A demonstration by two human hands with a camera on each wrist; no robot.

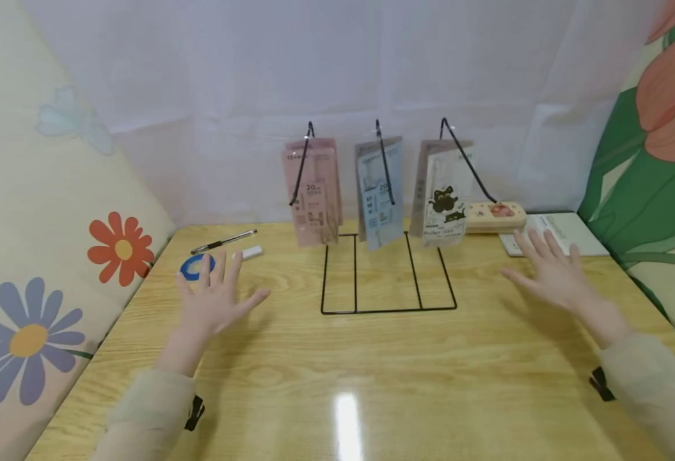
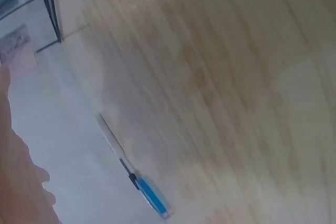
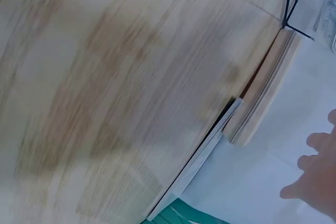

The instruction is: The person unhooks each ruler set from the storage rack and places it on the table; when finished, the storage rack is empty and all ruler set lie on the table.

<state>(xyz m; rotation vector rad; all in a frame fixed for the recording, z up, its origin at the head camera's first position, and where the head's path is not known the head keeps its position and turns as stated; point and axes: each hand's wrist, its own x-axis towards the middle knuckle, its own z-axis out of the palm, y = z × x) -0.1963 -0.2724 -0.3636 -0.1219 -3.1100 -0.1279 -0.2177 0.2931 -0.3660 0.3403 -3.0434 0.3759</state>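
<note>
My left hand [image 1: 213, 304] is over the left of the table, fingers spread and holding nothing. Just beyond its fingertips are a blue ring-shaped item [image 1: 188, 271], perhaps a tape roll, a white eraser [image 1: 251, 252] and a black pen [image 1: 224, 241]. On the right, my right hand [image 1: 558, 272] is also spread with nothing in it, near a pale notebook [image 1: 587, 237]. Between the hands stands a black wire rack [image 1: 389, 312] with three arms, from which hang pink packets [image 1: 314, 192], blue packets [image 1: 380, 192] and white ruler set packets [image 1: 446, 198].
A cream pencil case [image 1: 492, 221] lies behind the right arm of the rack, beside the notebook. White cloth [image 1: 228, 77] closes off the back. Flower-printed panels [image 1: 124, 250] border both sides of the wooden table [image 1: 400, 371].
</note>
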